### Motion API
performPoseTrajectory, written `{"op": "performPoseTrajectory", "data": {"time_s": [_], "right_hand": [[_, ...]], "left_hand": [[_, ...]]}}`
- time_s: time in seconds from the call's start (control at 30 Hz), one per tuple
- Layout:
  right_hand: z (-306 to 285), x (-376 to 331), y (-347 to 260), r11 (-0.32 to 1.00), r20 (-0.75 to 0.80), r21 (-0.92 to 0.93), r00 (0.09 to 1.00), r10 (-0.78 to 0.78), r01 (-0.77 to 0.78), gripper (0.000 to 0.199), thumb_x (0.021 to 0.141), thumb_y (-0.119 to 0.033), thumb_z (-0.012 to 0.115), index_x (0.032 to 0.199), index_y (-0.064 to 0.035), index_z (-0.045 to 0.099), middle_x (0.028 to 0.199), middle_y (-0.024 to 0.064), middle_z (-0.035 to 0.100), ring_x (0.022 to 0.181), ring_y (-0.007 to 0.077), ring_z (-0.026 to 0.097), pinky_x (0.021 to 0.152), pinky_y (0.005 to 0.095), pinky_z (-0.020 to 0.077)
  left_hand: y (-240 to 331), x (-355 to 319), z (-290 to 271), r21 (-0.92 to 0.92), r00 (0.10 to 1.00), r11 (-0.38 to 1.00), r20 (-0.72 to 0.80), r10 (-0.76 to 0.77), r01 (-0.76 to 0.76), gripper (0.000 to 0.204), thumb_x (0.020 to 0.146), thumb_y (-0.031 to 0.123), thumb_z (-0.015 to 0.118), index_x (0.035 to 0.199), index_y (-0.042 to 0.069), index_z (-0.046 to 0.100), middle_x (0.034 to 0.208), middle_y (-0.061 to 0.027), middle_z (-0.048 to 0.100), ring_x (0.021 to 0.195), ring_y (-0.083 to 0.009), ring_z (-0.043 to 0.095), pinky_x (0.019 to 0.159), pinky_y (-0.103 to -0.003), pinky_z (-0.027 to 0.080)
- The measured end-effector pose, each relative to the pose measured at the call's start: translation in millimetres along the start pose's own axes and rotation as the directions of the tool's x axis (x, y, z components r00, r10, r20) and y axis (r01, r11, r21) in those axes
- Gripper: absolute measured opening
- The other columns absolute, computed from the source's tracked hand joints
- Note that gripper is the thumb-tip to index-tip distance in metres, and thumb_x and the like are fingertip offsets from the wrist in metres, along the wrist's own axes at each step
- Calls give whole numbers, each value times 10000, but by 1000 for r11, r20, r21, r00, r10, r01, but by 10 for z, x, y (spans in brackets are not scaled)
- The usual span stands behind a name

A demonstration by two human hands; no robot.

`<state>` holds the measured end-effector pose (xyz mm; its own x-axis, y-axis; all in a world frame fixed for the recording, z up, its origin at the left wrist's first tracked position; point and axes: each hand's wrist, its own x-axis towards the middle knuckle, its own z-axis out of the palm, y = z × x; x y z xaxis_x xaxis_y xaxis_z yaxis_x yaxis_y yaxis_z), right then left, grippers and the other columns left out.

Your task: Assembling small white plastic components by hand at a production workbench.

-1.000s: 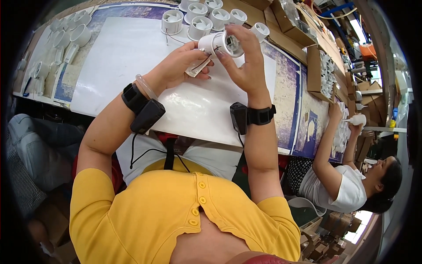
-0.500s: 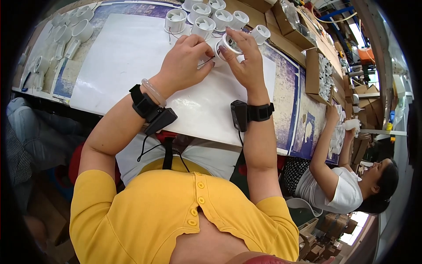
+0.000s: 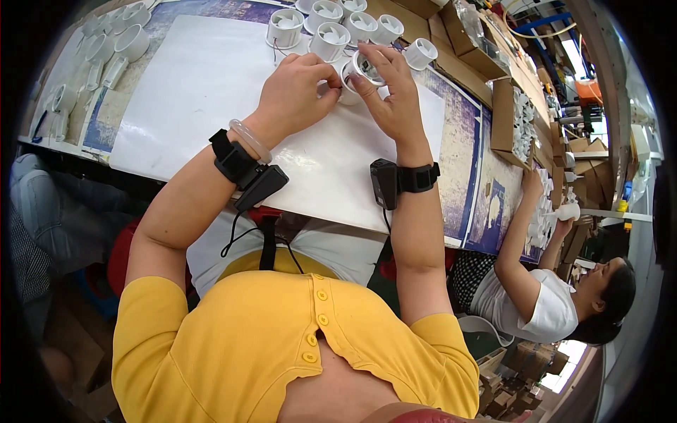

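Piece in hand: a small round white plastic housing with a shiny ring at its mouth [image 3: 361, 70] sits just above the middle of the frame, raised a little off the table.
Left hand [image 3: 296, 92]: fingers curled, fingertips pressed to the left side of the housing.
Right hand [image 3: 395, 95]: wrapped round the housing's right side, thumb and fingers clamped on it; both hands meet on the one piece.
Done so far, by my reckoning: a row of white round plastic housings with vaned centres [image 3: 331, 32] stands just beyond the hands at upper centre, looking much like finished pieces.
Left to do: a batch of white cup-shaped plastic parts [image 3: 106, 49] lies at upper left, well apart from the hands; whether these wait their turn I cannot tell.
Work surface: a smooth matt white sheet [image 3: 190, 84] lying flat over a worn blue patterned table top [image 3: 465, 155].
Wrists: black strapped devices with a trailing cable, plus a pale glossy bangle [image 3: 250, 141] on the left.
Right edge: open brown cardboard boxes of white parts [image 3: 518, 123]; another person in a white top [image 3: 543, 303] handles a white piece there.
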<state>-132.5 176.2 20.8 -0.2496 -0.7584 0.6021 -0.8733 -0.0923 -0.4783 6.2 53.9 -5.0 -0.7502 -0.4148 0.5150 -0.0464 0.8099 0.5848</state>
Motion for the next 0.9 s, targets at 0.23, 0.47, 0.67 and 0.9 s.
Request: {"op": "performPoseTrajectory", "data": {"time_s": [0.23,0.47,0.67,0.9], "right_hand": [[-14,26,71,997,55,-2,995,-79,80,376,861,-150,618,1228,-75,580,1183,108,546,1084,245,534,918,319,414],[-53,21,71,998,166,10,984,-62,61,388,876,-156,588,1261,-116,568,1271,113,504,1168,259,478,953,325,395],[-90,-20,137,998,267,27,962,-54,48,419,868,-153,590,1286,-154,554,1328,108,468,1226,272,434,1008,350,357],[-112,-51,83,999,325,-41,945,-17,32,478,838,-198,634,1305,-179,536,1374,105,431,1251,275,412,1041,364,322]], "left_hand": [[-21,2,-24,44,1000,999,11,18,-18,71,732,119,668,790,82,648,876,-34,612,886,-260,555,771,-346,473],[-38,9,-70,4,994,997,77,71,-72,52,723,119,634,761,91,656,857,-43,610,882,-260,555,770,-345,483],[-51,-2,-126,-81,978,992,181,105,-92,56,704,115,635,732,69,621,888,-64,592,919,-271,531,813,-356,459],[-77,26,-191,-161,968,977,187,169,-140,84,693,143,648,723,74,610,961,-76,569,992,-281,504,877,-358,427]]}}
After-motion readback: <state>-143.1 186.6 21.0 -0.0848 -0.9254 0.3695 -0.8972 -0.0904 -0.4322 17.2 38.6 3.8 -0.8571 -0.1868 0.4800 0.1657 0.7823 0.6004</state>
